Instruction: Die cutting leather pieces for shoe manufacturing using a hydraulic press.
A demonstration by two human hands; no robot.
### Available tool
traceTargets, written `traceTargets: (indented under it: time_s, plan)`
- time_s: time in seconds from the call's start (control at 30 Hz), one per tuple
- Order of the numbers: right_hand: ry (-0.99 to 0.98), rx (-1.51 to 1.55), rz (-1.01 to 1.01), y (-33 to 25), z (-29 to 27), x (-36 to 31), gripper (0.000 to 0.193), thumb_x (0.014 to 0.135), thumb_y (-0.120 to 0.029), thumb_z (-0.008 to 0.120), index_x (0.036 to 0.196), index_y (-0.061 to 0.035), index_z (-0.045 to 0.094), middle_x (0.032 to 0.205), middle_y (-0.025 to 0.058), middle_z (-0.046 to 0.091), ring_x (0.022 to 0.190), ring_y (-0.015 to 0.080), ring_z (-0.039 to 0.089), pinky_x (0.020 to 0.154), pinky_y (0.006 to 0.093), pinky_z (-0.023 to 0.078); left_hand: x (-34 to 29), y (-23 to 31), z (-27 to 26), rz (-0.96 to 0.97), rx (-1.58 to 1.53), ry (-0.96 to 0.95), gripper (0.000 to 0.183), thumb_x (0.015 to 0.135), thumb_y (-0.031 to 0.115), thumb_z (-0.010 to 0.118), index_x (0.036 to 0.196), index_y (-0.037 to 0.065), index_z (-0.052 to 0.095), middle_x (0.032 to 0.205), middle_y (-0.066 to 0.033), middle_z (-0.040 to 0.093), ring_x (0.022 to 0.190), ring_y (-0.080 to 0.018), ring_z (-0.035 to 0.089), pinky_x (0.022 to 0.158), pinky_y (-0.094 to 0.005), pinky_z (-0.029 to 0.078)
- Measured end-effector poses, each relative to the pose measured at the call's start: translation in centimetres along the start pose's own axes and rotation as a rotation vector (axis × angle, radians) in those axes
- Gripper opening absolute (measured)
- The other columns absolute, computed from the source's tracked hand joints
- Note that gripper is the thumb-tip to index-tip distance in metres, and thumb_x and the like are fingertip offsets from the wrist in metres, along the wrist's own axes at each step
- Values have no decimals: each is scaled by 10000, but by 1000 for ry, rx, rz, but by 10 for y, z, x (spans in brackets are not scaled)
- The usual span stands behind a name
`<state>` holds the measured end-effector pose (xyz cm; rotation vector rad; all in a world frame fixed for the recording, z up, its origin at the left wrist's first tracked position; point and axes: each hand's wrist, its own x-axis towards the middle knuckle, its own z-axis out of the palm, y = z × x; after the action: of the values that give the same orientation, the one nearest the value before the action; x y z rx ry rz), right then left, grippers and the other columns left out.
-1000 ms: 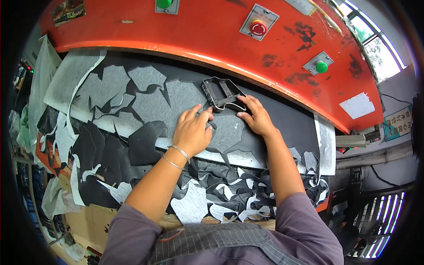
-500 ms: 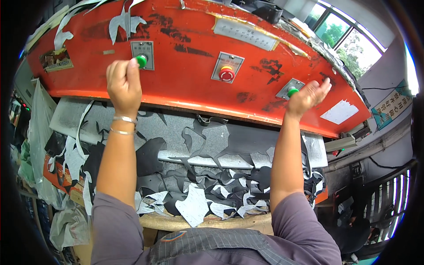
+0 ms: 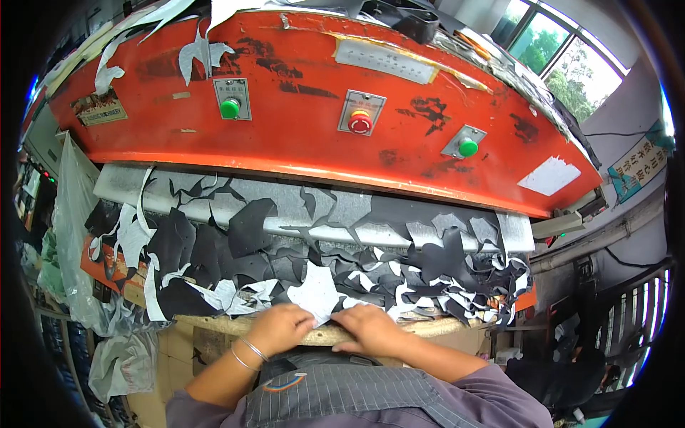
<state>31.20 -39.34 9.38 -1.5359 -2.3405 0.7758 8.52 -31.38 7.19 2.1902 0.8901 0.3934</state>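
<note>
At the near wooden edge (image 3: 214,324), both of my hands rest low and close together. My left hand (image 3: 282,329) has its fingers curled together beside the lower tip of a white cut scrap (image 3: 314,291); whatever they may hold is hidden. On the other side of that scrap, my right hand (image 3: 372,330) lies over the edge with fingers stretched and thumb apart, and nothing shows in it. Beyond my hands spreads a tangle of black and white sheet offcuts (image 3: 364,278). Dark sheet (image 3: 407,216) with cut-out shapes lies over the pale grey bed (image 3: 278,203).
A red machine beam (image 3: 300,135) spans the far side. It carries a left green button (image 3: 230,108), a red stop button (image 3: 359,122) and a right green button (image 3: 467,148). Plastic bags (image 3: 125,364) hang at the left. A railing (image 3: 628,321) stands at the right.
My hands have come down from the two green buttons to the near wooden edge. The left moved down and right, the right down and left. The view has shifted slightly.
</note>
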Motion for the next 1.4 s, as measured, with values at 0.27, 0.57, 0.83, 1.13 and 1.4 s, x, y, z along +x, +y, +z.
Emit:
traceTargets:
  time_s: [0.27, 0.57, 0.83, 1.13, 1.4]
  plan:
    - [163, -126, 79, -3, 26, 1, 489, 613, -233, 802, 1017, -37, 609, 882, 78, 590, 860, 252, 600, 731, 356, 511, 5, 10, 26, 40, 172, 219, 165, 762, 210, 679, 652, 88, 684, 659, -68, 606, 653, -271, 578, 583, -385, 484]
    - [-180, -2, 25, 62, -74, 74, 495, 789, -437, 698, 1132, -84, 642, 1048, 162, 658, 992, 347, 614, 852, 444, 492, 12, -12, 4, -18, 51, -111, 189, 818, 240, 665, 797, 68, 739, 773, -100, 695, 729, -250, 649, 645, -331, 508]
    - [104, -478, 521, 116, -132, 241, 813, 733, -635, 662, 1355, -154, 454, 1463, 196, 293, 1394, 394, 222, 947, 682, 347, 100, -11, -19, -102, -432, -2, 205, 888, 187, 650, 1014, 30, 687, 837, -58, 674, 719, -104, 595, 634, -258, 472]
    - [235, -16, 395, 128, -141, 178, 736, 604, -510, 685, 1241, -151, 606, 1256, 224, 448, 1223, 375, 422, 984, 502, 390, 179, -19, -18, -144, -830, 214, 711, 840, 9, 661, 1444, 59, 290, 1198, -82, 585, 837, -114, 578, 779, -236, 497]
    - [188, 505, 159, 111, -69, 72, 532, 796, -417, 639, 1156, -25, 634, 1272, 245, 476, 1228, 399, 411, 1057, 455, 319, 182, -11, 1, 89, -594, -104, 652, 666, -10, 806, 1254, 43, 529, 1054, -87, 616, 901, -181, 632, 828, -315, 520]
